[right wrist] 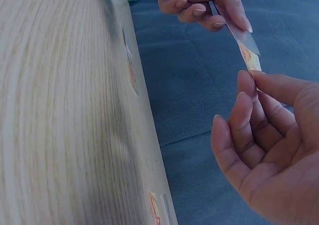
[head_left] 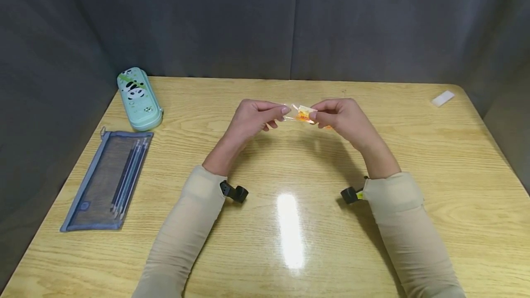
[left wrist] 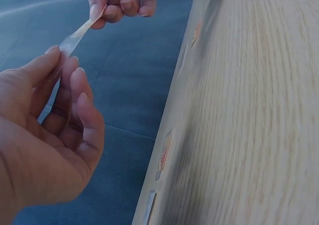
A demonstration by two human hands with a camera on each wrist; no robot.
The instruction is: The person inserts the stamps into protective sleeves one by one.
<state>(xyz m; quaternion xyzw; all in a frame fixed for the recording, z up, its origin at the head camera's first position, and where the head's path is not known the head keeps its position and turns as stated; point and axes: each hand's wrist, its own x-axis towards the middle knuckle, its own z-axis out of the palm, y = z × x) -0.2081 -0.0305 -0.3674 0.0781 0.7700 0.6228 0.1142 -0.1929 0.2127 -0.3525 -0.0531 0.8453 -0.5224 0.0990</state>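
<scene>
Near the middle of the table's far half, both hands hold a small clear plastic wrapper with a cream and orange printed piece (head_left: 304,114) stretched between them, above the wood. My left hand (head_left: 253,117) pinches its clear end between thumb and fingers. The printed end is pinched by my right hand (head_left: 341,116). In the left wrist view the wrapper (left wrist: 71,43) appears as a thin, slanting strip. In the right wrist view its printed part (right wrist: 249,57) shows just above the right thumb and fingertip.
A mint panda pencil case (head_left: 141,100) lies at the table's far left. Nearer stands a blue mesh zip pouch (head_left: 97,174) lying flat, with several pencils (head_left: 129,178) inside. A small white block (head_left: 443,98) is at the far right corner. Dark curtains (head_left: 207,22) hang behind the table.
</scene>
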